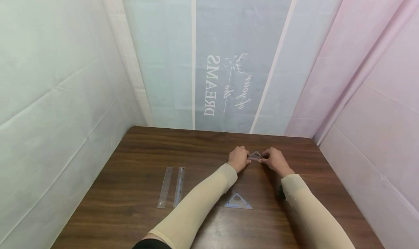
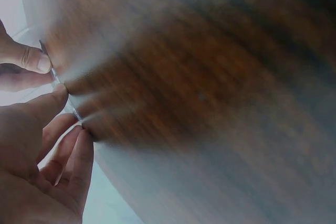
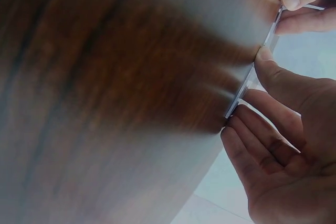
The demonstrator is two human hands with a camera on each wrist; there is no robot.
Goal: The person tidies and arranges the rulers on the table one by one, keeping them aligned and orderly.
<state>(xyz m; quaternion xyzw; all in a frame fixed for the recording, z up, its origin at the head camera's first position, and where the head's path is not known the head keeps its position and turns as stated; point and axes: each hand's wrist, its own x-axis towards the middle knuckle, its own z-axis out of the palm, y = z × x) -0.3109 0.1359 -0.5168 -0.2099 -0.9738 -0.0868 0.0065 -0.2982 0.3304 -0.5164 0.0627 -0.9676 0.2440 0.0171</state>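
Toward the far side of the wooden table, a clear plastic set square (image 1: pixel 255 157) lies between my two hands. My left hand (image 1: pixel 239 158) pinches its left corner between thumb and fingers. At the opposite corner, my right hand (image 1: pixel 275 161) pinches it likewise. Both wrist views show the set square edge-on as a thin strip, with thumbs (image 3: pixel 265 55) on the near side and fingers behind it. Its fingertips touch or come very close to the tabletop; I cannot tell which. A second clear set square (image 1: pixel 238 204) with blue markings lies flat nearer me, between the forearms.
Left of my left forearm lie two clear straight rulers, a plain-looking ruler (image 1: pixel 165 188) and a ruler with a bluish strip (image 1: pixel 179 187), side by side. The brown table (image 1: pixel 131 176) meets hanging cloth (image 1: pixel 170 78) at its back and sides.
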